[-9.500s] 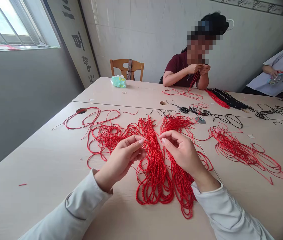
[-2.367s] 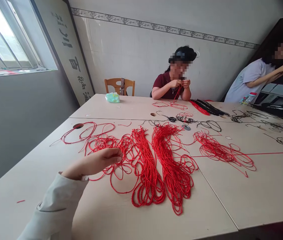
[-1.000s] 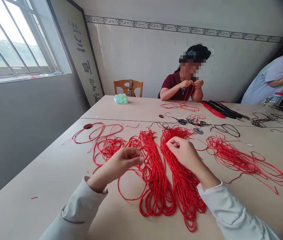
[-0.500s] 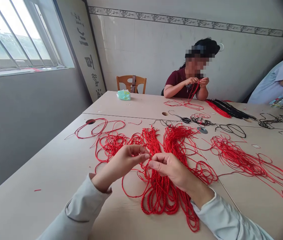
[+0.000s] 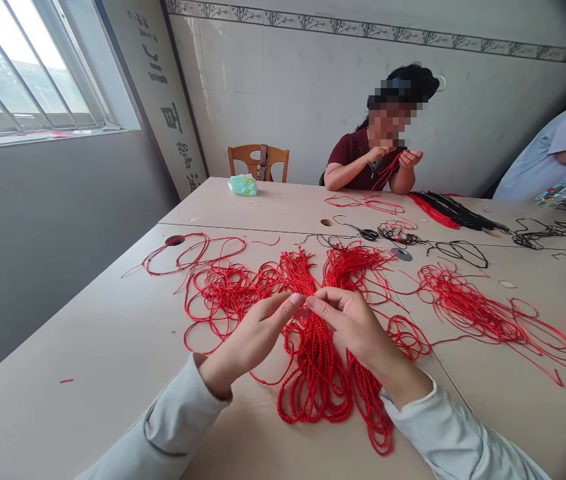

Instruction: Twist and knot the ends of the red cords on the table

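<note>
My left hand [image 5: 257, 333] is closed in a pinch, its thumb and fingertips pressed together on a thin red cord. Close beside it, my right hand [image 5: 355, 330] pinches the same cord, the fingertips of both hands almost meeting. Most of the held piece is hidden by the fingers. Below and behind my hands lies a bundle of twisted red cords [image 5: 315, 373], looped at the near end. A second red cord bundle [image 5: 357, 267] runs alongside, partly covered by my right hand. To the left is a loose tangle of red cord [image 5: 225, 290].
Across the table [image 5: 127, 400] a person in a dark red top [image 5: 350, 157] holds red cords. Black-handled scissors [image 5: 367, 234], black cords [image 5: 463, 217], another red cord pile [image 5: 483, 313] and a tissue pack [image 5: 243, 185] lie about. A chair [image 5: 275, 163] stands at the far side.
My hands have risen slightly and come closer together at the fingertips, both still pinching. The view has shifted a little. The person opposite has moved their hands slightly apart.
</note>
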Tool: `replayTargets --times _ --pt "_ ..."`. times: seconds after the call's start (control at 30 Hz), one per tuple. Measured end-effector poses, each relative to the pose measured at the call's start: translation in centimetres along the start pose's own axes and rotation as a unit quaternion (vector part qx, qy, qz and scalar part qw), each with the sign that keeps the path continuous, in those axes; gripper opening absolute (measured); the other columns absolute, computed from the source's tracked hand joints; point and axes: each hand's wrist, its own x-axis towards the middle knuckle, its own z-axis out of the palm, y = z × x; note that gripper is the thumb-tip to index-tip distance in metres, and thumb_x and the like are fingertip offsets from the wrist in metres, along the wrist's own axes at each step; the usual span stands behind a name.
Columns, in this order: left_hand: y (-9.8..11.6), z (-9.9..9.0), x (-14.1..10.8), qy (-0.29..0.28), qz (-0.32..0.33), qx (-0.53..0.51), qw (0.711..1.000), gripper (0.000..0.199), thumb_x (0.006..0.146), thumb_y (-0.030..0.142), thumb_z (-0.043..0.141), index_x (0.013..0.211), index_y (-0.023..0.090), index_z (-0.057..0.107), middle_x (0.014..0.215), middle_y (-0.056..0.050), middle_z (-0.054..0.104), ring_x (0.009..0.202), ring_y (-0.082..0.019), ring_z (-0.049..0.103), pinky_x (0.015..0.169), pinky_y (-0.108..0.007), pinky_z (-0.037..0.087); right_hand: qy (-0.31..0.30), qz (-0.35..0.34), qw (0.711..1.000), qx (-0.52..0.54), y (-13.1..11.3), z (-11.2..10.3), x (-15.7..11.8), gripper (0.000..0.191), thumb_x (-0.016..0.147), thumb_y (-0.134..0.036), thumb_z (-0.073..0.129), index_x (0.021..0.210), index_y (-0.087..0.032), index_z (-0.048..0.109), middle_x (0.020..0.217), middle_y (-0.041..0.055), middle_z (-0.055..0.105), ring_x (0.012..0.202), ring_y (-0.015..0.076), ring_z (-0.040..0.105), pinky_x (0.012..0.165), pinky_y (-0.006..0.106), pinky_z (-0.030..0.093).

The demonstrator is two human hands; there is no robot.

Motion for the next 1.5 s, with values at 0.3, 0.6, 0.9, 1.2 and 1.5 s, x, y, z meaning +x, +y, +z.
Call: replayTargets --times 0.3,0.6,0.9,1.2,1.5 --pt "0.1 -0.7 0.4 -0.028 -0.092 -0.050 0.994 0.033 0.084 0.049 0.061 0.078 0.017 0.061 0.064 0.006 0.040 0.054 -0.008 0.028 0.048 -0.022 0.025 -0.047 -0.002 0.994 -0.103 0.0 1.0 -0.6 0.030 0.087 -0.041 0.059 0.069 -0.017 0.060 0.064 -0.0021 0.050 0.059 0.0121 0.043 0.056 0.026 0.034" --pt "-1.0 -0.5 0.8 0.030 -0.090 -0.117 0.989 0.034 0.074 0.048 0.072 0.087 0.017 0.075 0.073 -0.002 0.060 0.056 -0.009 0.035 0.049 -0.023 0.023 -0.017 -0.005 0.995 -0.099 0.3 1.4 -0.6 0.031 0.084 -0.045 0.061 0.070 -0.017 0.061 0.061 -0.0029 0.046 0.057 0.0116 0.039 0.052 0.025 0.033" --pt "-0.9 0.0 0.6 0.071 -0.089 -0.181 0.977 0.031 0.077 0.047 0.071 0.081 0.016 0.071 0.063 0.004 0.041 0.056 -0.008 0.030 0.052 -0.022 0.025 -0.021 -0.009 0.992 -0.126 0.5 2.2 -1.0 0.024 0.087 -0.037 0.059 0.074 -0.017 0.063 0.062 -0.0018 0.052 0.057 0.0121 0.044 0.053 0.025 0.035" --pt "-0.4 -0.2 0.4 0.058 -0.106 -0.207 0.971 0.040 0.083 0.054 0.060 0.092 0.016 0.068 0.061 0.006 0.024 0.054 -0.009 0.020 0.048 -0.023 0.018 -0.022 -0.005 0.996 -0.088 0.5 2.0 -0.8 0.025 0.087 -0.038 0.060 0.076 -0.016 0.064 0.065 -0.0009 0.055 0.060 0.0125 0.047 0.057 0.025 0.038" --pt "-0.8 0.5 0.4 0.037 -0.064 -0.053 0.996 0.033 0.085 0.048 0.059 0.080 0.016 0.062 0.062 0.004 0.042 0.055 -0.009 0.032 0.050 -0.023 0.026 0.032 -0.067 0.976 -0.202 1.2 1.9 -0.9 0.025 0.090 -0.031 0.055 0.070 -0.016 0.059 0.056 -0.0046 0.044 0.050 0.0094 0.037 0.048 0.023 0.028"
